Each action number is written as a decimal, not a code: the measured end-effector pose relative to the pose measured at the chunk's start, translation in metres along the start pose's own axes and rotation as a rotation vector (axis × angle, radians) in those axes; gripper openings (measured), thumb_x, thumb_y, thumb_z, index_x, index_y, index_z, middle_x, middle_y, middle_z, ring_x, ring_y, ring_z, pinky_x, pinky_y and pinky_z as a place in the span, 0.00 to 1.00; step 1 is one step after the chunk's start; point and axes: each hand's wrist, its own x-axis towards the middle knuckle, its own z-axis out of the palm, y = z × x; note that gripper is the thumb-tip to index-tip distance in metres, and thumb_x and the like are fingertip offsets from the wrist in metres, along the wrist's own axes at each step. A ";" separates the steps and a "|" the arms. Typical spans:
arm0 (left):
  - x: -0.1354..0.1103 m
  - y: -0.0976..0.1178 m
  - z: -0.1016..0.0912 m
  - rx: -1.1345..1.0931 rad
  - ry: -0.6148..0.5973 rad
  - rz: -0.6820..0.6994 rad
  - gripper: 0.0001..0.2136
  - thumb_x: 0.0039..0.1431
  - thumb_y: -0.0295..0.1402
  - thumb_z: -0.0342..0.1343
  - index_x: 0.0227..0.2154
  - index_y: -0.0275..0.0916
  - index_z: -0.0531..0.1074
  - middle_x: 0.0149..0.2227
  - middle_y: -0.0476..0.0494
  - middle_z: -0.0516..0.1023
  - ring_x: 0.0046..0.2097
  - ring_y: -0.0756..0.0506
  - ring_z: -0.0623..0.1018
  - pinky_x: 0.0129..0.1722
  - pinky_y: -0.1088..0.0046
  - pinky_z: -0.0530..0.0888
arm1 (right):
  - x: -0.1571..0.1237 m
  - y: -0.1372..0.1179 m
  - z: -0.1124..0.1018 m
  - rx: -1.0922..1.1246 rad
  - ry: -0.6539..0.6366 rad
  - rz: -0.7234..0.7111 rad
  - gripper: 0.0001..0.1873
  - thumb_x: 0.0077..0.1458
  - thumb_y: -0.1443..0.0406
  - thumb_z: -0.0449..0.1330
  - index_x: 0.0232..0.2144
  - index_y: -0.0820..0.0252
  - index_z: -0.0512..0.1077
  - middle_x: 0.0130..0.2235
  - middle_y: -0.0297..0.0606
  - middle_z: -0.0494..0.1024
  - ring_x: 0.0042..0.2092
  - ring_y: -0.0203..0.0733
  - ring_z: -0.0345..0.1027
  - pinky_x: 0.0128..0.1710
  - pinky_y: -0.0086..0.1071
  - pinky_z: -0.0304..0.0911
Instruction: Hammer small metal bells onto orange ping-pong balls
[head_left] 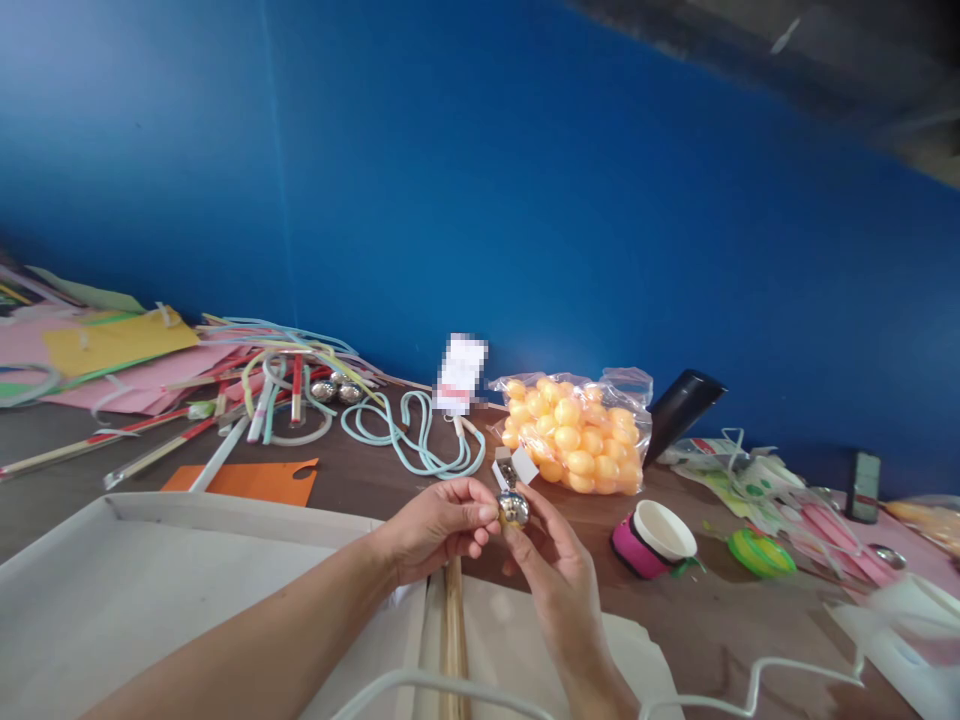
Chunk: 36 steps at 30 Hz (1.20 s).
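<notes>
A small shiny silver ball (514, 508), possibly a bell, is held between the thumb and fingers of my right hand (551, 560). From the left, my left hand (442, 525) meets its edge with thumb and forefinger pinched together; anything in that pinch is too small to make out. Just behind the ball stands a little open white box (514, 466) with dark bits inside. Below my hands a wooden stick (454, 640) lies between a white tray-like box (225, 590) and a pale sheet (502, 625).
A clear bag of orange balls (577, 435) sits behind my hands. Pale blue cord (405, 440), several silver balls (337, 388) and orange paper (255, 482) lie left. On the right are a pink-wrapped cup (652, 540), a green lid (760, 553) and a black cylinder (684, 410). A blue wall (465, 180) rises behind.
</notes>
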 end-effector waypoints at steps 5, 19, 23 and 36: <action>0.000 0.001 0.001 -0.001 -0.018 0.011 0.06 0.48 0.28 0.61 0.25 0.32 0.70 0.24 0.47 0.73 0.22 0.56 0.71 0.22 0.84 0.70 | -0.002 -0.001 0.001 0.019 -0.006 -0.004 0.22 0.51 0.63 0.62 0.50 0.54 0.65 0.40 0.36 0.76 0.34 0.39 0.70 0.27 0.27 0.67; -0.001 0.000 0.002 -0.002 0.011 0.001 0.05 0.46 0.28 0.62 0.25 0.32 0.71 0.23 0.47 0.74 0.22 0.56 0.71 0.21 0.84 0.70 | -0.002 -0.003 0.002 0.018 -0.009 -0.001 0.19 0.52 0.63 0.61 0.48 0.54 0.66 0.41 0.36 0.75 0.35 0.39 0.69 0.28 0.26 0.67; -0.001 0.000 0.002 -0.002 0.008 -0.001 0.05 0.47 0.27 0.62 0.25 0.32 0.71 0.23 0.47 0.74 0.22 0.56 0.71 0.21 0.85 0.70 | -0.002 -0.004 0.002 0.010 -0.010 -0.013 0.19 0.52 0.63 0.61 0.48 0.54 0.67 0.40 0.36 0.75 0.34 0.38 0.69 0.27 0.26 0.67; -0.002 0.002 0.004 0.003 0.000 0.005 0.06 0.46 0.28 0.62 0.24 0.32 0.70 0.24 0.47 0.73 0.21 0.56 0.71 0.21 0.84 0.69 | -0.001 -0.003 0.001 -0.008 -0.002 -0.014 0.21 0.52 0.63 0.61 0.49 0.56 0.66 0.42 0.38 0.75 0.35 0.41 0.70 0.28 0.28 0.67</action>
